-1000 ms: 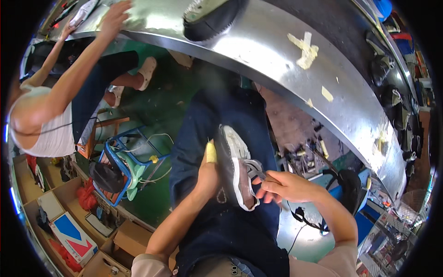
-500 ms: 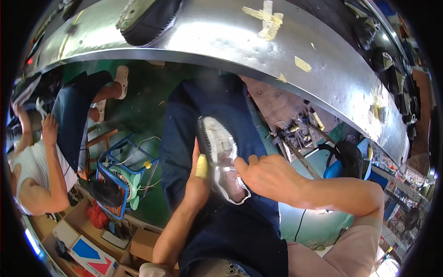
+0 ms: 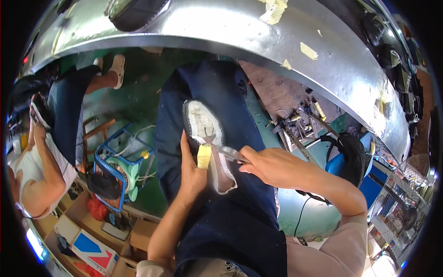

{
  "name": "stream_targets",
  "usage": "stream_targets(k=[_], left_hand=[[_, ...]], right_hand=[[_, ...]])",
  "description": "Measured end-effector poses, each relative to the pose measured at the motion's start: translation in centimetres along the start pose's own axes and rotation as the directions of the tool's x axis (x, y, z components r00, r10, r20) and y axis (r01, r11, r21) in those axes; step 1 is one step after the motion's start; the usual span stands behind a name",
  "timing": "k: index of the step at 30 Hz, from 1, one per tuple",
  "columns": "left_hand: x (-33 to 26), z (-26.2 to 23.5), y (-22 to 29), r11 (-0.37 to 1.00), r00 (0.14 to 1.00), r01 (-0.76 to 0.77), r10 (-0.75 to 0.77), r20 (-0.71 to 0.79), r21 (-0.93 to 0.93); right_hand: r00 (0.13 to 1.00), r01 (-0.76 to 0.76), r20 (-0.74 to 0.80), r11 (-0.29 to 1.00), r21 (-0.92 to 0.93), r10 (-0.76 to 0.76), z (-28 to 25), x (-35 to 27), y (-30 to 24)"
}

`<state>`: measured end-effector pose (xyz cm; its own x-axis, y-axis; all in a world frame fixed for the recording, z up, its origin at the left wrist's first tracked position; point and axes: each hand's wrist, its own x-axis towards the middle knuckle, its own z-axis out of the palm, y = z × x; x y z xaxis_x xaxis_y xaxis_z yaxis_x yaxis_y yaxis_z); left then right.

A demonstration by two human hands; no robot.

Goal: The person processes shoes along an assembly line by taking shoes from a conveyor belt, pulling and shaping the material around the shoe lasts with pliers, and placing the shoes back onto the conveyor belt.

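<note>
Curved metal worktop (image 3: 240,32): swept across the top of the view, patched with scraps of yellowish tape, a dark shoe lying at its far edge. Dark blue apron (image 3: 221,198): spread over the person's lap, serving as the work surface. Co-worker at the left margin, seated, pale top, arm raised. Blue-framed fan (image 3: 122,161): stood on the green floor beside cardboard boxes. Shoe (image 3: 205,143): pale, sole uppermost, rested on the apron between the two hands, toe pointing away from the body. Left hand (image 3: 191,168): fingers closed around the shoe's near side, thumb and forefinger also pinching a small yellow pad (image 3: 204,156) against the sole edge. Right hand (image 3: 272,166): fingers wrapped shut on a slim metal tool (image 3: 226,151), its tip touching the sole just beside the yellow pad; whether blade or scissors could not be told. Judgement on the step in hand: trimming or scraping at the sole margin appeared under way; it would be done well by keeping the left grip firm so the shoe could not roll on the lap, holding the tool at a shallow angle, working away from the steadying thumb, and following the sole edge in short strokes.
</note>
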<state>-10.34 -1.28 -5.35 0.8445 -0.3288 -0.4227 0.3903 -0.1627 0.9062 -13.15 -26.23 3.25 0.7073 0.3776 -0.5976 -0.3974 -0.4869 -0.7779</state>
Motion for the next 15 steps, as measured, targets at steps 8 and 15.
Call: stream_targets(k=[8, 15], left_hand=[[-0.7, 1.1, 2.5, 0.986, 1.0, 0.023, -0.02, -0.019, 0.166], [-2.3, 0.0, 1.0, 0.998, 0.98, 0.056, -0.047, 0.195, -0.041]], right_hand=[[0.995, 0.09, 0.028, 0.818, -0.567, -0.09, 2.1, -1.4, 0.2], [0.999, -0.016, 0.024, 0.815, -0.58, 0.037, -1.1, -4.1, -1.0]])
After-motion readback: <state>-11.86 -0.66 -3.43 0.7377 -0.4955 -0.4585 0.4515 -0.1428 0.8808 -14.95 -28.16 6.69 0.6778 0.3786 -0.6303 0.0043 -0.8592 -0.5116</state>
